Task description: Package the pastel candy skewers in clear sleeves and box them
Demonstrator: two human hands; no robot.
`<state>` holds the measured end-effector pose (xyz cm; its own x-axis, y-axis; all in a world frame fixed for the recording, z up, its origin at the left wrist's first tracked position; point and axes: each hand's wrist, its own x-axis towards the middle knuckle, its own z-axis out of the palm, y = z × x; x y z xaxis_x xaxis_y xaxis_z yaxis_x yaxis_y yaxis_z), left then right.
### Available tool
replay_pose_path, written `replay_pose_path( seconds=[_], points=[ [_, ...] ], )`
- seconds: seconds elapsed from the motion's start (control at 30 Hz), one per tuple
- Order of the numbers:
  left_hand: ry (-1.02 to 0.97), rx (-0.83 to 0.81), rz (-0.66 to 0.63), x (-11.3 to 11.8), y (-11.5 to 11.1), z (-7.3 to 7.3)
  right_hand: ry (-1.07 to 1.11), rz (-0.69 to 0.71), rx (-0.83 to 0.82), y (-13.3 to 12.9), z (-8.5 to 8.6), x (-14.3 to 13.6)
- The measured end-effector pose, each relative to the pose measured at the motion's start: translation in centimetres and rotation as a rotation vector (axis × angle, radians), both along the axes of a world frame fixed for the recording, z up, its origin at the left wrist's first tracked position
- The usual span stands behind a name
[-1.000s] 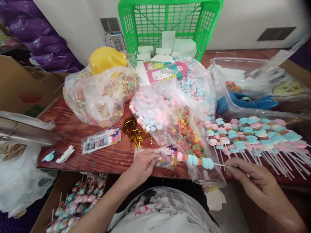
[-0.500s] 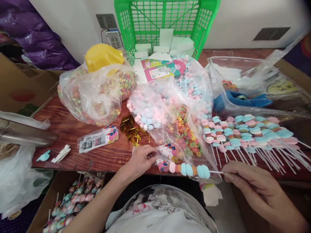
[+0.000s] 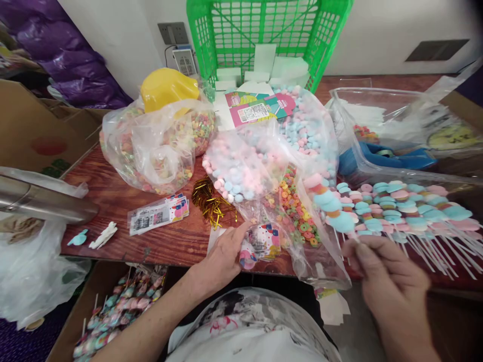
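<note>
My right hand (image 3: 388,281) pinches the white stick of a candy skewer between thumb and fingers. This marshmallow skewer (image 3: 330,203), with blue and pink marshmallows and orange gummy rings, tilts up to the left beside the pile of similar skewers (image 3: 392,206). At the table's front edge my left hand (image 3: 222,256) is on a small printed plastic bag (image 3: 248,255), its near end curled up against the fingers. The index finger stretches along it, and the thumb is hard to see. More printed bags (image 3: 269,241) lie just right of it. Gummy rings (image 3: 296,206) lie in a clear bag beyond.
Behind are bagged marshmallows (image 3: 234,161), a knotted bag of rings (image 3: 151,156) and a green crate (image 3: 264,30). Gold twist ties (image 3: 209,201) lie by another bag stack (image 3: 158,215). A clear bin (image 3: 377,95) stands right; a carton of wrapped skewers (image 3: 124,306) is below left.
My right hand has swung the skewer from level before me up towards the pile on the right. My left hand has drawn the printed bag slightly left, and the view has shifted a little.
</note>
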<state>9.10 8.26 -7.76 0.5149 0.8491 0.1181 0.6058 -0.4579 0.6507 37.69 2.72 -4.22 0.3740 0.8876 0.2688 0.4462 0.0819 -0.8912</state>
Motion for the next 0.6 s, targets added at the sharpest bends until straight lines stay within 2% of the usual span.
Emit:
replay_pose_path(
  seconds=[0.1, 0.13, 0.2, 0.27, 0.4, 0.5, 0.6],
  points=[
    [-0.022, -0.006, 0.045, 0.6, -0.1, -0.8, 0.186, 0.222, 0.003, 0.7, -1.0, -5.4],
    [-0.022, -0.006, 0.064, 0.9, -0.1, -0.9, 0.201, 0.238, 0.043, 1.0, -1.3, -7.3],
    [-0.021, 0.0, 0.103, 1.5, 0.0, -1.0, 0.122, 0.303, 0.109, 1.9, -2.0, -10.3],
    [-0.045, 0.011, 0.122, 2.1, 0.2, -0.8, -0.008, 0.358, 0.23, 2.9, -2.5, -12.2],
    [-0.207, -0.051, 0.033, 2.8, 0.8, 0.1, -0.104, 0.296, 0.334, 4.9, -3.0, -12.6],
    [-0.27, -0.07, -0.014, 2.5, 0.5, 0.1, -0.069, 0.194, 0.281, 5.6, -3.3, -11.7],
    [-0.249, -0.022, -0.03, 1.8, 0.1, -0.4, 0.019, 0.103, 0.197, 5.9, -3.8, -11.0]
  ],
)
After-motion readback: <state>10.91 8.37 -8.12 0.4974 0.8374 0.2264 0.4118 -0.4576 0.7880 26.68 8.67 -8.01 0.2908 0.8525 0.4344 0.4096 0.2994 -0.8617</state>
